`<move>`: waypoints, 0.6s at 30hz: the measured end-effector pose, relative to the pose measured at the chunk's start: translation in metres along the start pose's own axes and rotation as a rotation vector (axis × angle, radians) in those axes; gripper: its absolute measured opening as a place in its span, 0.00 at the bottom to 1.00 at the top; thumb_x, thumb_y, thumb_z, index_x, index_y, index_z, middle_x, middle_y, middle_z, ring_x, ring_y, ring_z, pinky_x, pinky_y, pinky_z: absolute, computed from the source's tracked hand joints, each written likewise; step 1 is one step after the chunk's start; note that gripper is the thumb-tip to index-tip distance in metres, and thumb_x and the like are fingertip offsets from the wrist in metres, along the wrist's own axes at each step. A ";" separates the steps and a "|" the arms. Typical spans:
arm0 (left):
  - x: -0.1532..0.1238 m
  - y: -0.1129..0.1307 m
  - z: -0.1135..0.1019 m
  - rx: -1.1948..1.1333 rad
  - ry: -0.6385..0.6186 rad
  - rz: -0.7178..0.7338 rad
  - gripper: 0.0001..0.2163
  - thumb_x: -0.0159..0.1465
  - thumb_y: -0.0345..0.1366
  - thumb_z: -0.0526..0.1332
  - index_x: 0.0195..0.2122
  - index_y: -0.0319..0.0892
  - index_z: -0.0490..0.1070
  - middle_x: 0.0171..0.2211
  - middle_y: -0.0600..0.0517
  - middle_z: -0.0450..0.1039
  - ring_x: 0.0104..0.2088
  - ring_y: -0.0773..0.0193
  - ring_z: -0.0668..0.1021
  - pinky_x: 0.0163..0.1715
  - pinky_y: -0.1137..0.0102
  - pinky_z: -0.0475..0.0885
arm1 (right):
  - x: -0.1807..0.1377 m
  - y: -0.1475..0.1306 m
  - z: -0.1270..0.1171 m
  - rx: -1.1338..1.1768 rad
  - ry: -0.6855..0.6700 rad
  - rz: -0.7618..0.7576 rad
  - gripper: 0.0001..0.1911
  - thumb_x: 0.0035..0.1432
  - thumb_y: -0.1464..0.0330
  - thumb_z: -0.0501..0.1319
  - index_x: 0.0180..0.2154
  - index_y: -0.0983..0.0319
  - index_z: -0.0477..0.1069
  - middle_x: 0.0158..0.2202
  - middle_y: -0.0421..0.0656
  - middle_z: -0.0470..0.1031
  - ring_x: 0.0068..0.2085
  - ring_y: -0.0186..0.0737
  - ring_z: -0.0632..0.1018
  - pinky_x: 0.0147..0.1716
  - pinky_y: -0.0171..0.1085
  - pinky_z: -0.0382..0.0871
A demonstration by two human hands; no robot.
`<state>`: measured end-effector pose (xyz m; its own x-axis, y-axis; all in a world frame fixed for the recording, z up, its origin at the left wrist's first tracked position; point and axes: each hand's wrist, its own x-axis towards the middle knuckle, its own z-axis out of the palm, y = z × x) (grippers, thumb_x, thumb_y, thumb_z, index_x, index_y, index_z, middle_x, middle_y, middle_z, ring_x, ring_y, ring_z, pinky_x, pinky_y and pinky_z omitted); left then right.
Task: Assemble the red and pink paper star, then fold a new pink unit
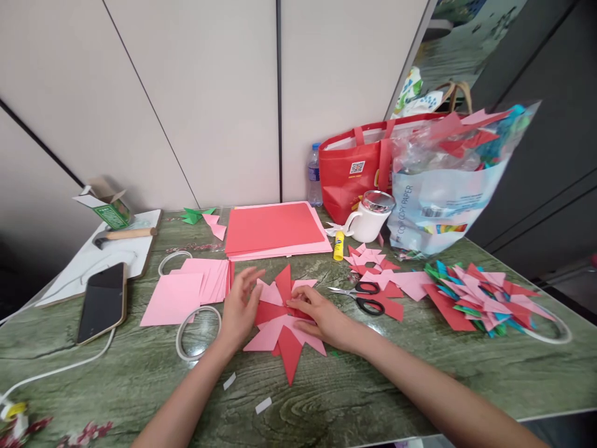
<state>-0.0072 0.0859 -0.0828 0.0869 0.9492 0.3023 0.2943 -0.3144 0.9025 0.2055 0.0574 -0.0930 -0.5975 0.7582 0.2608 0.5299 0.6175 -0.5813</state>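
Note:
A paper star (290,354) of folded red and pink points lies flat on the table in front of me. My left hand (240,308) is at its left side, fingers apart and slightly curled, with nothing seen in them. From the right, my right hand (324,317) reaches over the star, its fingers spread and the tips on or just above the middle. The fingers partly hide the star's centre. Left of my left hand is a stack of pink paper squares (175,298), with a white tape roll (179,345) below it.
Scissors (368,297) lie to the right near a smaller paper star (368,258). Behind are red and pink sheets (275,227), a glue stick (338,246), a white mug (366,225) and a red bag (342,180). A phone (102,302) and a hammer (125,234) lie left.

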 end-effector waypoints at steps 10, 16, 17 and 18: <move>-0.001 0.005 -0.009 0.206 0.089 0.085 0.10 0.62 0.37 0.55 0.43 0.41 0.66 0.39 0.48 0.76 0.41 0.61 0.77 0.44 0.63 0.72 | 0.000 -0.003 0.002 -0.055 0.019 0.001 0.20 0.58 0.70 0.59 0.53 0.60 0.63 0.49 0.51 0.60 0.50 0.43 0.67 0.49 0.43 0.66; -0.006 0.008 -0.006 0.309 -0.007 0.172 0.10 0.64 0.36 0.52 0.45 0.42 0.66 0.43 0.46 0.75 0.44 0.61 0.76 0.45 0.63 0.72 | -0.001 -0.004 0.003 -0.094 0.030 0.021 0.21 0.57 0.70 0.59 0.53 0.60 0.62 0.50 0.51 0.60 0.50 0.45 0.68 0.48 0.45 0.67; -0.007 0.008 -0.005 0.316 -0.023 0.185 0.10 0.65 0.36 0.52 0.45 0.42 0.66 0.43 0.46 0.75 0.44 0.61 0.76 0.45 0.63 0.72 | -0.001 -0.004 0.003 -0.096 0.030 0.021 0.22 0.57 0.71 0.59 0.54 0.60 0.62 0.50 0.51 0.60 0.49 0.45 0.68 0.48 0.45 0.67; -0.008 0.008 -0.005 0.321 -0.032 0.196 0.10 0.65 0.35 0.51 0.46 0.43 0.65 0.44 0.46 0.75 0.45 0.61 0.77 0.45 0.63 0.72 | -0.001 -0.003 0.003 -0.094 0.033 0.016 0.23 0.57 0.71 0.58 0.55 0.60 0.61 0.50 0.51 0.60 0.50 0.45 0.68 0.49 0.46 0.67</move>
<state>-0.0099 0.0755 -0.0766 0.1992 0.8730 0.4452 0.5517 -0.4754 0.6853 0.2023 0.0538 -0.0939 -0.5692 0.7737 0.2783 0.5944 0.6211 -0.5109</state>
